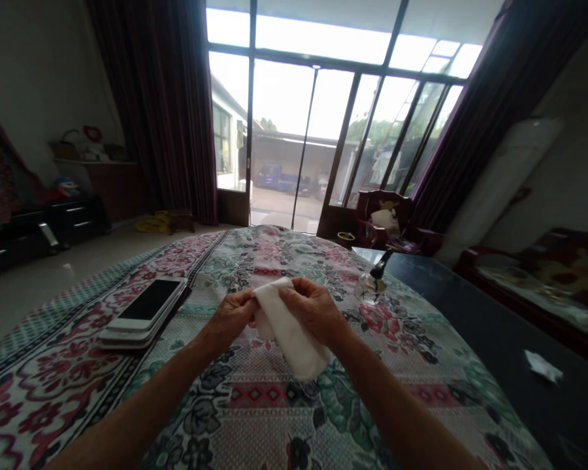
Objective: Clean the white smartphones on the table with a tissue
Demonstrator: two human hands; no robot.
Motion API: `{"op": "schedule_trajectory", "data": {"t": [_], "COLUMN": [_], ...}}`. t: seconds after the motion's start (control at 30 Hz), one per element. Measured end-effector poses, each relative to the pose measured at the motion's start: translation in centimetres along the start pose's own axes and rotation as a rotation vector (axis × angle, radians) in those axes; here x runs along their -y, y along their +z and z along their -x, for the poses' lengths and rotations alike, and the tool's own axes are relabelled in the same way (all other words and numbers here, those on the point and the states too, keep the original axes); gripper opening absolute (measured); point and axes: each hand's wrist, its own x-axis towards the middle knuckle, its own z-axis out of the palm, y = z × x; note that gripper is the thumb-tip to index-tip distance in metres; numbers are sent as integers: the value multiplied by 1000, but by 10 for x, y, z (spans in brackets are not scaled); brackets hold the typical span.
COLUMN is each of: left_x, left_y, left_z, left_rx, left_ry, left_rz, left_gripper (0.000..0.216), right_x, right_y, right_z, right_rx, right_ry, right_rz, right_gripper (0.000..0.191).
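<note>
Both my hands hold a white cloth [288,329] above a floral tablecloth [255,405]. My left hand [231,314] pinches the cloth's upper left edge with closed fingers. My right hand [314,307] grips the upper right part, fingers curled round it. The cloth hangs down between my wrists toward the table. A stack of phones [147,310] with a dark screen on top lies to the left of my left hand. A small clear spray bottle [371,282] with a black nozzle stands to the right, beyond my right hand.
A dark table [494,339] adjoins the right side, with a crumpled white scrap [543,367] on it. Beyond are glass doors [323,130], dark red curtains, a wooden chair [387,219] and a sofa [543,274] at right, low cabinets [39,225] at left.
</note>
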Motion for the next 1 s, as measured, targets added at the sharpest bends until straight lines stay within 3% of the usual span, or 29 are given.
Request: {"op": "schedule_trajectory", "data": {"t": [0.2, 0.4, 0.6, 0.77, 1.0], "left_x": [1, 6, 1, 2, -7], "left_y": [15, 27, 33, 36, 35], "left_z": [5, 10, 15, 17, 22], "left_rx": [45, 88, 141, 188, 364], "left_ry": [-19, -43, -111, -117, -47], "left_rz": [52, 73, 143, 173, 247], "left_gripper": [32, 24, 21, 24, 30], "right_x": [0, -11, -21, -21, -18], "right_y": [13, 19, 17, 18, 18], "right_z": [3, -1, -3, -2, -2], "right_rx": [-191, -336, -506, -568, -615], "right_ry": [-110, -167, -319, -353, -372], "right_rz": [113, 67, 279, 310, 274], "right_gripper": [22, 22, 20, 19, 17]}}
